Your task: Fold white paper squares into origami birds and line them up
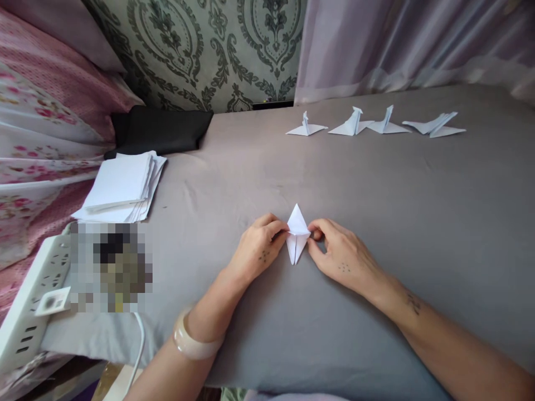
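Note:
A white folded paper, shaped like a long diamond with a slit down its lower half, lies between my two hands over the grey cloth. My left hand pinches its left corner between thumb and fingers. On the opposite corner, the thumb and forefinger of my right hand close in a pinch. The upper half is a plain pointed flap, and a crease runs across the middle from one hand to the other.
Several folded paper cranes stand in a row at the back right. A stack of white paper sits at the left, before a black cloth item. A white power strip with a cable is at the left edge, beside a blurred-out patch.

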